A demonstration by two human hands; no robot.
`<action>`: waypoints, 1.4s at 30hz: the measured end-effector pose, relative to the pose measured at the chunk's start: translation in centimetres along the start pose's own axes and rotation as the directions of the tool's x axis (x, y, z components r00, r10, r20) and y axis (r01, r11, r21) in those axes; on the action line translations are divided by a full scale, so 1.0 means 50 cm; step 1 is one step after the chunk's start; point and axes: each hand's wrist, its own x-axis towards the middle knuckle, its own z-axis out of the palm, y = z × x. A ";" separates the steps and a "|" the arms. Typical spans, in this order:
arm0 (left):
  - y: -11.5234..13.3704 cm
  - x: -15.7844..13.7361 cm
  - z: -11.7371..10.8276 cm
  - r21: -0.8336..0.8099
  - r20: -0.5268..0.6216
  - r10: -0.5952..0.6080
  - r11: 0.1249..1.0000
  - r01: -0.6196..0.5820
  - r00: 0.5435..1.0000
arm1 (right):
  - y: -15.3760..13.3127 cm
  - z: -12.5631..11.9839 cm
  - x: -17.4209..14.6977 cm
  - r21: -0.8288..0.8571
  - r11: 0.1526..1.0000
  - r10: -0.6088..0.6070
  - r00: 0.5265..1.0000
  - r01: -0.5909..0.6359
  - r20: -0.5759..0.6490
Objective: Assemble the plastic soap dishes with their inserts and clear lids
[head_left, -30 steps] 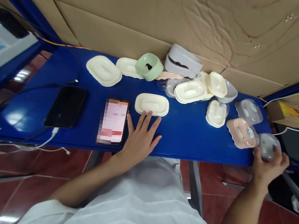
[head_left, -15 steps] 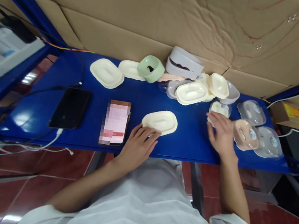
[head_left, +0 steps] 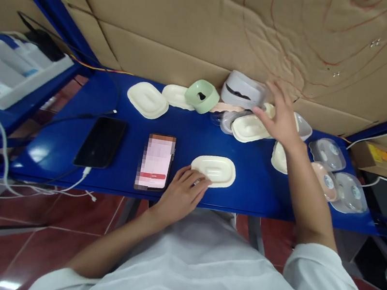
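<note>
A cream oval dish [head_left: 217,171] with a raised ridge along its middle lies flat on the blue table. My left hand [head_left: 186,190] has its curled fingers over the dish's lower left rim. My right hand [head_left: 281,115] is raised over the back of the table, thumb and fingers spread, nothing visible in its grasp. Just left of it stands a lilac container [head_left: 244,89] with a dark slot. Below the right thumb lies another cream oval piece [head_left: 251,128]; my hand and forearm partly cover more cream and clear pieces there.
A green holder [head_left: 202,96] and a cream plate [head_left: 148,100] stand at the back. A lit phone [head_left: 155,163], a dark tablet [head_left: 101,142] and white cables lie left. Clear-lidded cases [head_left: 351,193] sit at the right. Brown cardboard [head_left: 162,17] walls the back.
My right hand has left the clear-covered cream piece at the right and moved up and left to the lilac container, its fingers spreading. My left hand stays at the dish. The view has shifted slightly.
</note>
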 end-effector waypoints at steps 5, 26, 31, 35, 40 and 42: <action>-0.003 -0.001 -0.001 -0.035 -0.026 0.011 0.999 -0.012 1.000 | 0.028 0.012 0.083 0.090 0.995 0.025 0.996 -0.033 0.087; 0.001 -0.002 -0.006 0.030 -0.018 0.097 0.995 -0.096 0.995 | -0.249 0.045 -0.380 0.074 0.945 -0.327 0.939 0.320 0.105; 0.004 -0.001 -0.007 0.022 -0.007 0.108 0.994 -0.108 0.994 | -0.239 0.034 -0.386 0.040 0.913 -0.406 0.902 0.405 0.146; 0.004 0.000 -0.007 -0.003 0.002 0.101 0.995 -0.101 0.995 | -0.196 0.001 -0.312 -0.005 0.958 -0.285 0.957 0.286 0.062; 0.003 -0.001 -0.007 -0.023 -0.001 0.095 0.995 -0.095 0.995 | -0.101 0.005 -0.144 -0.368 0.897 0.230 0.970 -0.243 -0.081; 0.003 0.000 -0.007 -0.031 0.000 0.090 0.995 -0.090 0.996 | -0.068 0.023 -0.093 -0.419 0.857 0.310 0.950 -0.299 -0.043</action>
